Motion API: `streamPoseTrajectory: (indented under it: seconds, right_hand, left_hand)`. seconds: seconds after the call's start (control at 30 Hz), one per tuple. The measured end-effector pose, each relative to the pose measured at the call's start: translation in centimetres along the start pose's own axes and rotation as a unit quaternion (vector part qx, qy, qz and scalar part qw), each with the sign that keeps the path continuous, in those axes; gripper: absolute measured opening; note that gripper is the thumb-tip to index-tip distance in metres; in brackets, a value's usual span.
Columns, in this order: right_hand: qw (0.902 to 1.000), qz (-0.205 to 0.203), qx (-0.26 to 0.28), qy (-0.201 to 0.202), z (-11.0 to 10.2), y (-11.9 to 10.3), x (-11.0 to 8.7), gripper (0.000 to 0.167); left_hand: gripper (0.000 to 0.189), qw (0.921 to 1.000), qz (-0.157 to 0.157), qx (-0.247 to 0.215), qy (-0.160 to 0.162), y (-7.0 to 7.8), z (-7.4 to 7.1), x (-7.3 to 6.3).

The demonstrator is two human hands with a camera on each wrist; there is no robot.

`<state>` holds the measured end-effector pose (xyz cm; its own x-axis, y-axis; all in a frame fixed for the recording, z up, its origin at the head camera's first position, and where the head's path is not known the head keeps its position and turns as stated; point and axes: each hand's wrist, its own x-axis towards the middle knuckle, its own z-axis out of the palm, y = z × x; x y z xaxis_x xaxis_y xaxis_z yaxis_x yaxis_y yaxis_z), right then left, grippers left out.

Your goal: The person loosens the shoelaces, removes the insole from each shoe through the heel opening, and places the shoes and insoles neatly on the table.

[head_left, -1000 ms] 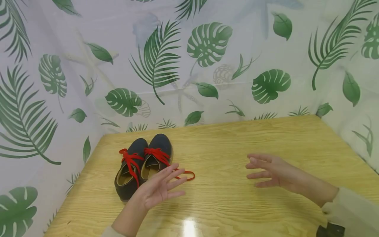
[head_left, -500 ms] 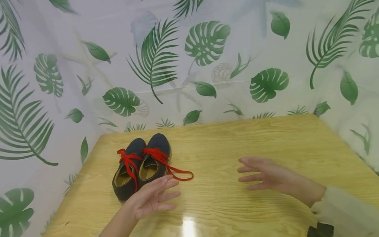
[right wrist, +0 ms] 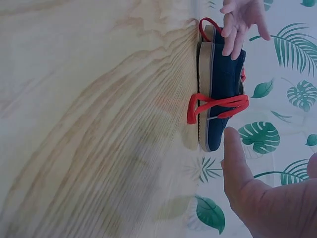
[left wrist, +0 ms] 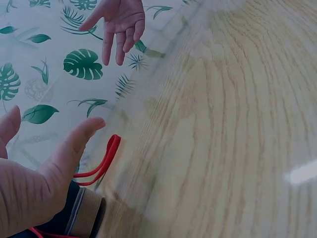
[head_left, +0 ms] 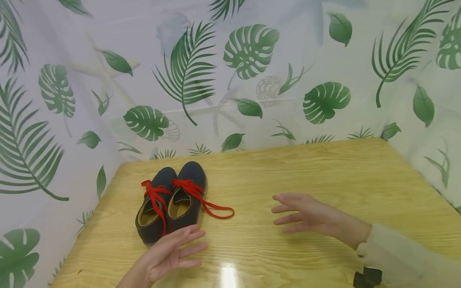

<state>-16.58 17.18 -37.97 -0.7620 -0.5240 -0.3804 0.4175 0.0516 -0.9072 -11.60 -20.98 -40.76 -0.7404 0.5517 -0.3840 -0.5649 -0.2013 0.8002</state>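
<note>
Two dark navy shoes with red laces stand side by side at the left of the table, toes toward the back wall. The left shoe [head_left: 150,224] has its lace trailing over the opening. From the right shoe [head_left: 192,172] a red lace loop [head_left: 221,216] lies out on the wood. My left hand [head_left: 169,254] hovers just in front of the shoes' heels, fingers spread and holding nothing. My right hand [head_left: 306,214] is held over the middle right of the table, fingers apart, also holding nothing. Both hands face each other in the wrist views.
The wood-grain table [head_left: 273,172] reaches back to a white cloth [head_left: 281,108] printed with green leaves, which also hangs along both sides. A dark strap piece [head_left: 371,277] shows below the right sleeve [head_left: 399,252].
My right hand has moved left across the table. My left hand has drawn back toward me and slightly left, uncovering more of the right shoe and its lace loop. The shoes stay put.
</note>
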Motion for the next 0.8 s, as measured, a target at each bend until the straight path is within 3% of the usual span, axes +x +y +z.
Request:
streamPoseTrajectory:
  seconds: [0.17, 0.5, 0.8]
  right_hand:
    - [0.9999, -0.005, 0.014, -0.005, 1.0, 0.1, 0.8, 0.073]
    - [0.9998, 0.010, 0.006, 0.014, 2.2, 0.2, 1.8, 0.073]
    - [0.9998, 0.020, -0.001, 0.010, 3.7, 0.1, 3.2, 0.071]
  left_hand:
    - [0.067, 0.9995, -0.006, -0.020, -0.024, -0.3, -1.2, -1.1]
    - [0.071, 0.9977, -0.012, -0.064, -0.021, -0.1, -2.3, -2.4]
    - [0.076, 0.9960, -0.025, -0.074, 0.043, 0.0, -2.9, -3.0]
